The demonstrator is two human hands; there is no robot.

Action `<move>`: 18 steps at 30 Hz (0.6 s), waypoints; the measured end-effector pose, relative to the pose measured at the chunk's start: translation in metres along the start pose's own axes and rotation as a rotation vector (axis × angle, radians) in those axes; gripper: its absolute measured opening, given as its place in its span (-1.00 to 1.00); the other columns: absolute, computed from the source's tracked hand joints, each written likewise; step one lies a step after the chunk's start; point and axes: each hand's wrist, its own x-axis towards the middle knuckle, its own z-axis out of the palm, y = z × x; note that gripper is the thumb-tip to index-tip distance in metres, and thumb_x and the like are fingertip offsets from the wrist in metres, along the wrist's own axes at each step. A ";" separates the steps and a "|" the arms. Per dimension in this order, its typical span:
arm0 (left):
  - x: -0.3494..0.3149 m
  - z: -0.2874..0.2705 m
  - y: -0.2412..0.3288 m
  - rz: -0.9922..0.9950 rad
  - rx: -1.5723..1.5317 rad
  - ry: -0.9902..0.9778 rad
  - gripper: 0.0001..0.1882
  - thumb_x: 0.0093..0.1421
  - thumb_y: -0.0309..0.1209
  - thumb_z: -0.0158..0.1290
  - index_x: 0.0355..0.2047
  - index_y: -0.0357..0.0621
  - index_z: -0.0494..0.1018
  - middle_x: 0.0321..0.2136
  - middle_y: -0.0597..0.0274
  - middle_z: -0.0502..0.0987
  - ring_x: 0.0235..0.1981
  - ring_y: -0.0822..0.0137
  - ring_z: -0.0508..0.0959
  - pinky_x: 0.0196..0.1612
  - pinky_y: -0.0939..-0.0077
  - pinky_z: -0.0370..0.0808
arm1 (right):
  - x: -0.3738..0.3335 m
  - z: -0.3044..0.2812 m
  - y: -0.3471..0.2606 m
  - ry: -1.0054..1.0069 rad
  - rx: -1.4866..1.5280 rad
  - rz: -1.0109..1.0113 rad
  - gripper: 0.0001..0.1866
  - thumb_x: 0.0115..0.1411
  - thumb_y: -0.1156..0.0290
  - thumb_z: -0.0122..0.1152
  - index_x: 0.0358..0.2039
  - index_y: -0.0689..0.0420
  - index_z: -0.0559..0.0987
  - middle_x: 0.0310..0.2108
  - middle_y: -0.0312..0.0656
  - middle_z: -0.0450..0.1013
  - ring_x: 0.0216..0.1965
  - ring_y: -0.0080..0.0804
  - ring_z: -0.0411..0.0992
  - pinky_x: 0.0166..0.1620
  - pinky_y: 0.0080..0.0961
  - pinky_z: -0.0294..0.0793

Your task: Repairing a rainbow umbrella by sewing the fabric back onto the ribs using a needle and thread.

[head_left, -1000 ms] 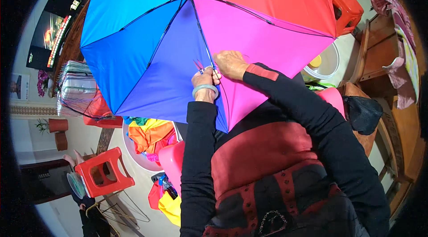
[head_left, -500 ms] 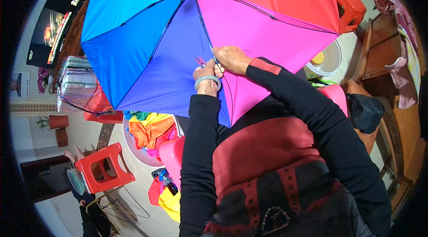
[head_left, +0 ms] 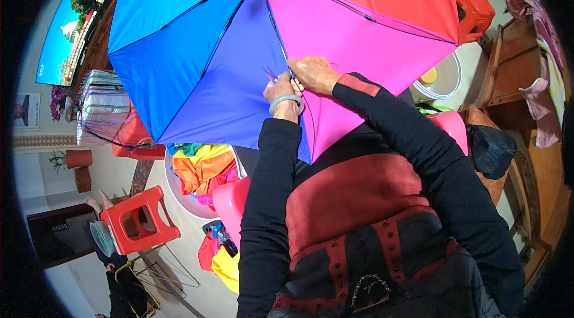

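An open rainbow umbrella (head_left: 227,79), its inside and black ribs facing me, spreads across the upper middle. My left hand (head_left: 283,94), with a pale bangle (head_left: 287,103) at the wrist, is closed at the blue-violet and pink seam. Thin dark points, looking like the tips of small scissors (head_left: 269,74), stick out above its fingers. Right beside it, my right hand (head_left: 314,74) pinches a metal umbrella rib (head_left: 276,31) near its outer end. The fingers of both hands meet there, hiding the exact grip. A thin dark thread runs down from them.
Left of my arm, a round tub (head_left: 179,198) holds colourful cloth, with more cloth (head_left: 226,267) on the floor. A red stool (head_left: 140,220) stands further left, another (head_left: 472,10) at upper right. Bundled umbrella frames (head_left: 104,109) lie at left. A white bucket (head_left: 445,76) is at right.
Both hands stay together at the rib, shifting slightly. The left wrist has moved a little right and up. The umbrella's lower point has risen slightly. The television picture has changed.
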 end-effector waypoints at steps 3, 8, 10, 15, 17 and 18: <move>-0.003 0.002 0.001 -0.002 0.019 0.007 -0.84 0.05 -0.56 -0.10 -0.66 -0.33 0.28 -0.83 0.11 0.34 -0.93 0.36 0.29 -0.91 0.58 0.18 | -0.001 0.002 0.002 0.007 -0.010 -0.001 -0.84 -0.06 0.39 -0.01 -0.53 0.24 0.36 -0.67 0.02 0.36 -0.55 -0.05 0.39 -0.51 -0.18 0.29; -0.003 0.000 0.004 -0.019 0.072 -0.046 -0.86 0.06 -0.56 -0.14 -0.63 -0.30 0.25 -0.83 0.10 0.34 -0.92 0.36 0.30 -0.91 0.58 0.18 | -0.001 0.001 -0.001 -0.011 -0.022 0.028 -0.84 -0.07 0.40 0.00 -0.52 0.24 0.37 -0.65 0.02 0.37 -0.52 -0.05 0.40 -0.50 -0.17 0.29; -0.005 0.001 0.001 0.008 0.091 -0.003 -0.87 0.06 -0.55 -0.16 -0.61 -0.31 0.24 -0.82 0.09 0.35 -0.92 0.35 0.30 -0.91 0.59 0.18 | -0.001 0.000 -0.002 -0.023 -0.019 0.046 -0.83 -0.08 0.40 0.00 -0.51 0.24 0.37 -0.64 0.03 0.37 -0.51 -0.04 0.40 -0.49 -0.16 0.29; -0.007 -0.002 -0.001 0.057 0.022 0.081 -0.87 0.10 -0.53 -0.26 -0.53 -0.38 0.17 -0.77 0.00 0.38 -0.88 0.33 0.35 -0.90 0.58 0.20 | -0.004 -0.003 -0.004 -0.010 -0.029 0.138 -0.83 -0.10 0.42 0.02 -0.49 0.23 0.39 -0.59 0.04 0.38 -0.46 -0.02 0.40 -0.46 -0.16 0.30; -0.009 -0.002 0.001 0.055 -0.030 0.075 -0.86 0.11 -0.53 -0.28 -0.51 -0.40 0.15 -0.75 -0.03 0.39 -0.88 0.31 0.36 -0.90 0.57 0.21 | -0.005 -0.006 -0.002 -0.012 -0.013 0.181 -0.84 -0.12 0.44 0.02 -0.48 0.22 0.40 -0.57 0.05 0.39 -0.44 -0.01 0.39 -0.45 -0.16 0.30; -0.010 -0.003 0.001 0.054 -0.046 0.075 -0.85 0.11 -0.52 -0.29 -0.50 -0.42 0.14 -0.73 -0.05 0.40 -0.87 0.30 0.37 -0.90 0.57 0.23 | -0.005 -0.006 0.001 -0.010 -0.014 0.182 -0.84 -0.12 0.44 0.02 -0.48 0.22 0.40 -0.57 0.05 0.39 -0.44 -0.01 0.39 -0.45 -0.16 0.30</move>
